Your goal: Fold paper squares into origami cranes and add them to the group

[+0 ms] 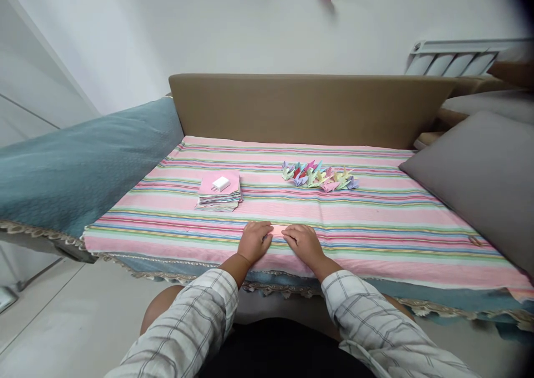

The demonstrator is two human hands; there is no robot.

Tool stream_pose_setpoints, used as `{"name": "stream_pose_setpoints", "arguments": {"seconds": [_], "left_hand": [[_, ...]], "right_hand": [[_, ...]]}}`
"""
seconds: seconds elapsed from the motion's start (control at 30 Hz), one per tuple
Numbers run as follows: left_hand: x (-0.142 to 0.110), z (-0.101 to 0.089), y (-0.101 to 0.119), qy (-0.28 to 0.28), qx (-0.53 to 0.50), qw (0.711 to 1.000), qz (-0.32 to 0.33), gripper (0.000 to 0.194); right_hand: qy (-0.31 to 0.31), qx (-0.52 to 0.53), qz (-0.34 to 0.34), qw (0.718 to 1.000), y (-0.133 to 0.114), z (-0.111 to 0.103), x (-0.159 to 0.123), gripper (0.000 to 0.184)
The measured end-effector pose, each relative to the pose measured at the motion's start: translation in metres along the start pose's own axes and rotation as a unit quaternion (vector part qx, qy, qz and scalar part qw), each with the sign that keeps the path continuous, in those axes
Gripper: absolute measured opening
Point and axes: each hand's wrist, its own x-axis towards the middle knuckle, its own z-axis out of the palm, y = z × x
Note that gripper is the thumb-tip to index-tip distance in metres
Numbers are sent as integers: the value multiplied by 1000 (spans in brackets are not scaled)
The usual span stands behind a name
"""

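Pink paper [277,230] lies between the 2 hands [255,243] [303,245].

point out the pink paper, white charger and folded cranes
Flat salmon-pink paper [277,230]: head view, exposed middle
Boxy white plastic charger [222,183]: head view, main body
Multicoloured folded-paper cranes [318,177]: head view, cluster's middle

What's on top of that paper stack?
A white plug adapter lies on the pink top sheet of the stack; whatever the adapter covers can't be seen.
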Motion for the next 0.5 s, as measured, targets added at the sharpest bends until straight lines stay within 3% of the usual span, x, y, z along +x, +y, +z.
{"name": "stream_pose_setpoints", "arguments": {"seconds": [0.27,0.5], "left_hand": [[9,-2,-2,-44,-18,996,-70,20],[18,-3,-14,-73,-23,996,-50,22]], "right_hand": [[-10,23,20,999,2,0,3,16],[-14,8,15,1000,2,0,3,17]]}}
